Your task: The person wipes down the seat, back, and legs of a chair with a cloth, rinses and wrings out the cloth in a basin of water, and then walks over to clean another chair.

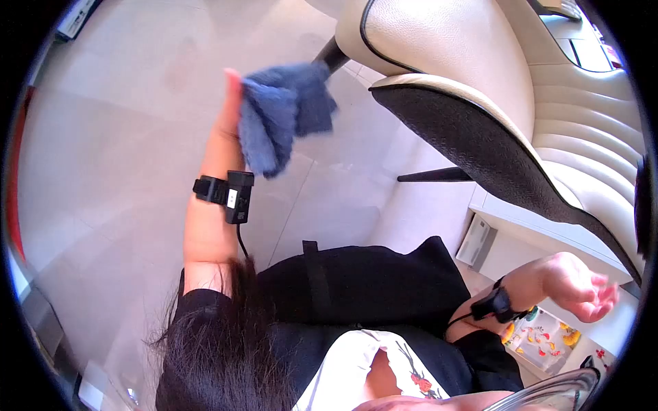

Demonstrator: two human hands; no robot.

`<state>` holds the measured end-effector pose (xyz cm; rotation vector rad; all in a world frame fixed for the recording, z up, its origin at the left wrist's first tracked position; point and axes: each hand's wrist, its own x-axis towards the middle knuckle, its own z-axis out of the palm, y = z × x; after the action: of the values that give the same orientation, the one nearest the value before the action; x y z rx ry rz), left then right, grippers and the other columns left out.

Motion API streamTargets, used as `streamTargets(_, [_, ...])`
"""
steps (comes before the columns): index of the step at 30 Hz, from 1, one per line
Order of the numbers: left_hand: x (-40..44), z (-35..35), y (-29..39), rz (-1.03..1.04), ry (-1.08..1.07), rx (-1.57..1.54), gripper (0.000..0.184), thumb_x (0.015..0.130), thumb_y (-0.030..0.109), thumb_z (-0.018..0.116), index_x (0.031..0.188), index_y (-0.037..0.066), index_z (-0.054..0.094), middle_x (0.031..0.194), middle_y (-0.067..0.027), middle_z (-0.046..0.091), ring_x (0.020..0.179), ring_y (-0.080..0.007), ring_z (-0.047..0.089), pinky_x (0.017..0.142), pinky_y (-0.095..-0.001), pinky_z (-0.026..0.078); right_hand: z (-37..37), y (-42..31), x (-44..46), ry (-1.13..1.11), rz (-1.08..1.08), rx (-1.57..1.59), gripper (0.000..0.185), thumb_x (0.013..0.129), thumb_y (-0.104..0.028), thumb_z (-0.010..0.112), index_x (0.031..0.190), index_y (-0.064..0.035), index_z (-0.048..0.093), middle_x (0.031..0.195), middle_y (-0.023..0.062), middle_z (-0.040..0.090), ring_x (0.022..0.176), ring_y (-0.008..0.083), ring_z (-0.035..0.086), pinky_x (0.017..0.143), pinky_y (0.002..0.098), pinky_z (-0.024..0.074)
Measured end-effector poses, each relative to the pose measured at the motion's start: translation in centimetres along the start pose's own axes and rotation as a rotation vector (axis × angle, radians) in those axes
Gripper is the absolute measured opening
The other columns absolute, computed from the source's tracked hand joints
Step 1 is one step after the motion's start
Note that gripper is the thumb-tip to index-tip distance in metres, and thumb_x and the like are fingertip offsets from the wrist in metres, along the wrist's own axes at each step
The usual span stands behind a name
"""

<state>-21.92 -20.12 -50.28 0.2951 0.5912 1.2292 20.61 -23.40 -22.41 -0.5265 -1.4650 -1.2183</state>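
Gripping a blue-grey plush cloth (pixel 271 113) in the left hand (pixel 232 106), at the end of an outstretched arm. Letting the cloth hang on the inner side of this hand, in contact with it; hiding most of the fingers behind the fabric, and pointing one digit, rather blurred, past its upper edge. Holding the right hand (pixel 572 284) well apart from the cloth, on the other side of the body, with the fingers loosely curled and not closed.

Wearing on the left forearm a black strapped device (pixel 239 198) with a thin cable (pixel 242 243), and on the right wrist a second black device (pixel 499 305). Wearing also a black garment (pixel 356 284) over a white top (pixel 343 363) with a red flower print.

Facing, beyond the cloth, a cream padded chair (pixel 445 34) with dark legs (pixel 432 175); being unable to tell whether touching one leg with the cloth. Seeing pale floor tiles (pixel 137 123) below the left arm, and, near the right forearm, a flat panel (pixel 545 335) with yellow and red shapes, too small for naming exactly.
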Motion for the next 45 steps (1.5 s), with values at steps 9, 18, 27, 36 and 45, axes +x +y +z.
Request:
streamTargets(9, [7.4,6.4,-5.1,0.702,-0.178,0.329,0.109,0.073,0.084,0.028,0.142,0.000,0.028,0.134,-0.0118,0.046,0.118,-0.0226,0.049,0.103,-0.0383,0.038,11.5,-16.3,-1.5,-1.212,0.181,0.337,0.056,0.072,-0.038,0.075,0.118,-0.0091,0.062,0.125,0.0110,0.058,0.115,0.0254,0.055,0.096,0.0351,0.0425])
streamTargets(18, [10.4,3.3,-5.2,1.028,0.194,1.257,0.059,0.060,0.031,0.084,0.111,0.012,0.061,0.109,-0.0095,0.062,0.100,-0.0337,0.056,0.085,-0.0425,0.046,13.0,-19.4,-3.6,-1.072,0.163,0.008,0.033,0.063,-0.048,0.076,0.076,-0.0188,0.068,0.073,-0.0054,0.062,0.068,0.0189,0.061,0.062,0.0339,0.0424])
streamTargets(27, [7.7,8.3,-2.3,0.857,0.376,1.280,0.044,0.062,0.018,0.079,0.102,0.010,0.062,0.098,-0.0109,0.066,0.092,-0.0316,0.063,0.076,-0.0388,0.051,12.7,-20.2,-1.1,-1.016,0.101,-0.035,0.030,0.062,-0.042,0.080,0.075,-0.0181,0.069,0.073,-0.0033,0.065,0.068,0.0184,0.063,0.061,0.0293,0.0480])
streamTargets(36, [7.9,6.4,-2.5,0.967,0.270,1.121,0.040,0.059,0.017,0.079,0.095,0.011,0.062,0.088,-0.0109,0.065,0.084,-0.0323,0.063,0.072,-0.0401,0.051,12.6,-20.8,0.6,-1.041,0.169,-0.029,0.024,0.063,-0.035,0.080,0.074,-0.0167,0.070,0.073,-0.0031,0.067,0.068,0.0169,0.063,0.064,0.0278,0.0476])
streamTargets(45, [9.3,-2.6,-7.7,0.399,0.384,1.137,0.029,0.070,0.013,0.071,0.097,0.011,0.063,0.089,-0.0113,0.067,0.085,-0.0306,0.064,0.071,-0.0384,0.051,12.4,-21.2,1.2,-1.077,0.212,0.017,0.019,0.067,-0.025,0.080,0.076,-0.0120,0.070,0.076,0.0009,0.068,0.069,0.0171,0.062,0.067,0.0265,0.0465])
